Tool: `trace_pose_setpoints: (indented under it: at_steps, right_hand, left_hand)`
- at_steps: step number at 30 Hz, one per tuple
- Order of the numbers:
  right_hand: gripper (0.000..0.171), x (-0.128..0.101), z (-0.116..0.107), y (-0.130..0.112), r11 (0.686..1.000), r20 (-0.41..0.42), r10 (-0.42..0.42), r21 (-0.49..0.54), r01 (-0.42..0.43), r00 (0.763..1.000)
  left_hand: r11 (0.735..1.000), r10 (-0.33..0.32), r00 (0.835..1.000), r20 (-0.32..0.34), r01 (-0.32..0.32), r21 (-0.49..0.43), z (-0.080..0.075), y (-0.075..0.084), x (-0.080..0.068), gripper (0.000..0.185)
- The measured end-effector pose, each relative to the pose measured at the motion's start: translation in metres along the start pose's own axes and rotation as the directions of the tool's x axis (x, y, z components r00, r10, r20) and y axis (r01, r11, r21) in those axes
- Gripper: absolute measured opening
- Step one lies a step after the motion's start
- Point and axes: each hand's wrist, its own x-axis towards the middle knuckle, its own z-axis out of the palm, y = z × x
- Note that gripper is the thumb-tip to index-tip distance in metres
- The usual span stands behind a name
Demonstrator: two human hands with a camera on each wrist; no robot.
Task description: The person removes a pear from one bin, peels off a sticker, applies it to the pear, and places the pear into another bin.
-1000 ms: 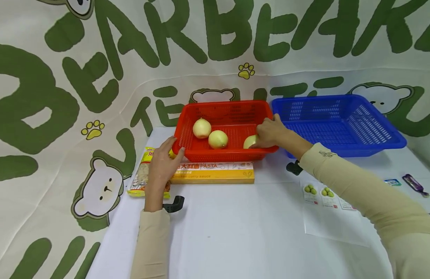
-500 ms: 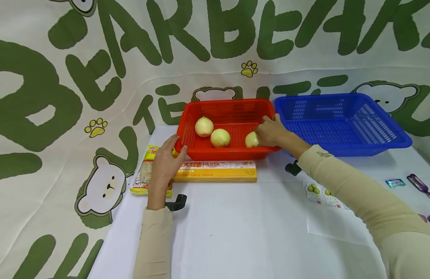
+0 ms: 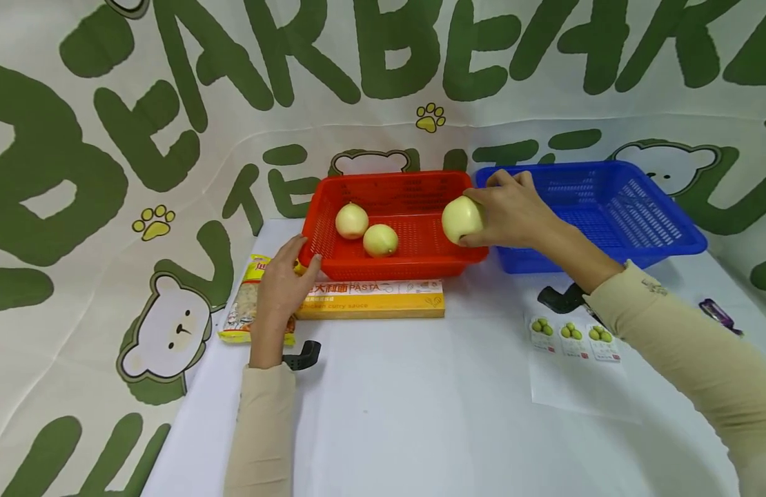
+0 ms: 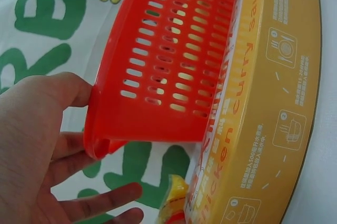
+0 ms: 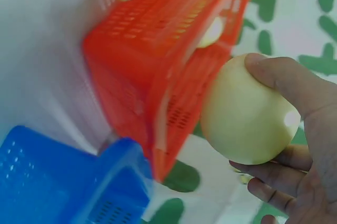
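Left hand (image 3: 279, 284): fingers relaxed, thumb on the left front corner of the red basket (image 3: 414, 190).
Red basket: on the bench (image 3: 420, 400), holding two onions (image 3: 366, 230).
Right hand (image 3: 513, 210): grips a third onion (image 3: 462, 219) above the red basket's right end, beside the blue basket (image 3: 656, 207).

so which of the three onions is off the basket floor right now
The onion gripped in the right hand, lifted above the red basket at its right end. The other two onions lie inside it toward the left.
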Motion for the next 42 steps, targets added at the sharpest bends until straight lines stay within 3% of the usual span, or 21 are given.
trace_pose_setpoints:
  at_steps: [8,18,23,30,42]
  right_hand:
    - [0.079,-0.056,-0.013,-0.015,0.990,-0.136,-0.128,0.044,0.135,0.982]
    - [0.082,-0.104,0.025,-0.042,0.967,-0.210,-0.233,0.051,0.248,0.950]
    - [0.084,-0.119,0.052,-0.051,0.959,-0.217,-0.253,0.070,0.274,0.943]
    - [0.081,-0.133,0.080,-0.060,0.965,-0.188,-0.234,0.078,0.252,0.954]
    - [0.081,-0.143,0.101,-0.067,0.965,-0.157,-0.238,0.071,0.252,0.958]
  left_hand:
    - [1.000,-0.005,1.000,-0.001,0.005,0.006,0.001,-0.006,0.003,0.067]
    - [0.999,-0.045,0.999,0.027,0.045,0.026,-0.001,-0.011,0.002,0.070]
    - [0.998,-0.044,0.999,0.022,0.043,0.035,-0.002,-0.011,0.001,0.070]
    - [1.000,-0.025,0.999,0.019,0.025,0.018,0.000,-0.007,0.001,0.069]
    - [1.000,-0.011,1.000,0.021,0.011,0.017,0.000,-0.001,0.001,0.068]
